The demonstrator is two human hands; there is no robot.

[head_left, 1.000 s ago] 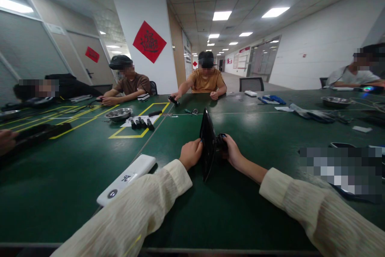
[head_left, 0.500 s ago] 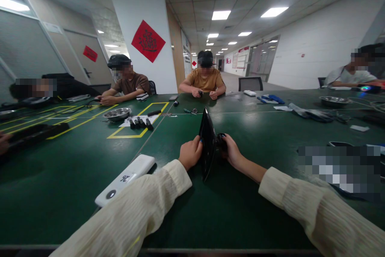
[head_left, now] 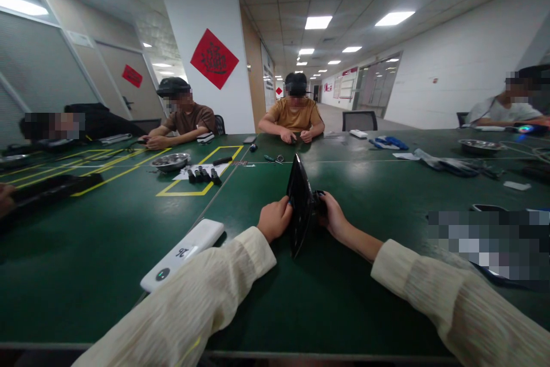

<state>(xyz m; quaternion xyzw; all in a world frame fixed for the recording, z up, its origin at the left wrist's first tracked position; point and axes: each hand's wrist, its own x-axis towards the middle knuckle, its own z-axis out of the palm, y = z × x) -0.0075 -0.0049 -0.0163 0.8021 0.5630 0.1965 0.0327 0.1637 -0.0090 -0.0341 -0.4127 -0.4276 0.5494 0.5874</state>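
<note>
Upright above the green table, a glossy black panel (head_left: 299, 206) is seen almost edge-on, and it looks like a thin screen. From its right face juts a black mount-like part (head_left: 318, 204), mostly covered by fingers. My left hand (head_left: 275, 219) is closed on the panel's left side, thumb against the surface. My right hand (head_left: 335, 215) is closed around the black mount-like part. A white power bank (head_left: 183, 255) marked 26 lies beside my left forearm, with a small round display at its near end.
Several black cylindrical parts (head_left: 204, 175) lie on white paper by a metal bowl (head_left: 171, 162). Pliers (head_left: 274, 158) rest beyond the panel. Gloves (head_left: 447, 162) and another bowl (head_left: 481, 146) are at right. Co-workers sit around the green table (head_left: 365, 321), one directly opposite (head_left: 292, 115).
The view has shifted slightly, and my hands keep the same hold on the panel and mount. Across the table, the co-worker's hands have come closer together.
</note>
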